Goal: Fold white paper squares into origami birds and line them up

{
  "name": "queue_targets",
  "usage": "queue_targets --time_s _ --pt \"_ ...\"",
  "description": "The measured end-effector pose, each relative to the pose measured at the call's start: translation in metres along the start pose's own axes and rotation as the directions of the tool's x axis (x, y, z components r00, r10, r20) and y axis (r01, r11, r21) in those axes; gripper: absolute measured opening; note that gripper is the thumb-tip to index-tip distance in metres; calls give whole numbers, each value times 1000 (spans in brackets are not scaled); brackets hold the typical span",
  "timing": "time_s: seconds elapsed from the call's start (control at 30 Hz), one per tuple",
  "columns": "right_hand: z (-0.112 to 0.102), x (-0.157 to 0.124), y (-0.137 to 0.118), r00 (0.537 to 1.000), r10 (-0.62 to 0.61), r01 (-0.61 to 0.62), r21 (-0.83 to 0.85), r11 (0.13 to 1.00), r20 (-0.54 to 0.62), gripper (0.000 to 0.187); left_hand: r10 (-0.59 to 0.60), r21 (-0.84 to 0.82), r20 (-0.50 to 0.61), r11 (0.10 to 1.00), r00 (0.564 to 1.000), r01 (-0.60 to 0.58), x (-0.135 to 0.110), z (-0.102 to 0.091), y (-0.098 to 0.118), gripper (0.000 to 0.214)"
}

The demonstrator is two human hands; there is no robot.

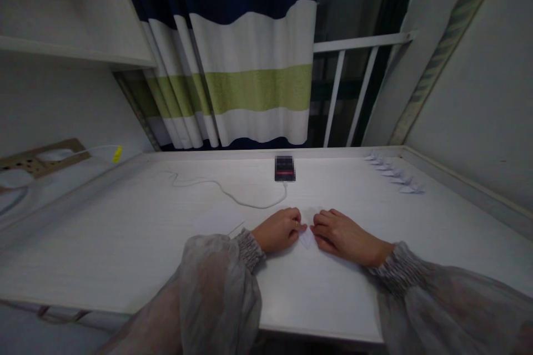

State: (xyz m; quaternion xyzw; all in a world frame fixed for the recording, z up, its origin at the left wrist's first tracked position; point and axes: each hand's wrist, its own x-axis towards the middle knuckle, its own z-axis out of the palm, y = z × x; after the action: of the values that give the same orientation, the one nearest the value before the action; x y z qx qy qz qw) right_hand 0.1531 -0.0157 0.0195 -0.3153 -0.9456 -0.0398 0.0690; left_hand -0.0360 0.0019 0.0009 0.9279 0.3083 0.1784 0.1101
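A small folded piece of white paper lies on the white desk between my two hands. My left hand is closed on its left side, with the fingertips at the paper's upper left edge; a ring shows on one finger. Closed in the same way, my right hand has its fingertips at the paper's right edge. Both hands rest low on the desk, and the curled fingers hide part of the paper. Its exact folds are too small to make out.
At the back right stands a row of several folded paper pieces. A dark phone-like device lies near the back edge with a white cable attached. White paper sheets lie left of my left hand. A power strip is on the left wall.
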Motion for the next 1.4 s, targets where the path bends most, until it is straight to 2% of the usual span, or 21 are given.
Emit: queue_targets --time_s 0.17,0.5,0.8,0.97,1.2,1.4 --pt "2 -2 1 1000 16 -16 0 1000 -16 18 -13 54 -7 998 1000 14 -2 -2 3 20" --pt "10 2 -3 996 30 -21 104 994 -85 23 -58 163 10 985 998 56 -2 -4 6 18" --pt "8 -2 -2 998 51 -45 132 990 -45 21 -133 184 -21 974 991 135 -6 -1 4 22" --pt "11 -11 6 998 51 -46 158 986 -31 29 -156 175 -55 971 986 163 -7 2 2 19" --pt "14 -14 8 996 83 -78 127 989 -31 33 -138 236 -51 961 989 146 -7 0 9 21" --pt "13 -13 4 994 102 -96 115 989 -44 31 -206 217 -37 954 978 209 -7 -3 13 19"
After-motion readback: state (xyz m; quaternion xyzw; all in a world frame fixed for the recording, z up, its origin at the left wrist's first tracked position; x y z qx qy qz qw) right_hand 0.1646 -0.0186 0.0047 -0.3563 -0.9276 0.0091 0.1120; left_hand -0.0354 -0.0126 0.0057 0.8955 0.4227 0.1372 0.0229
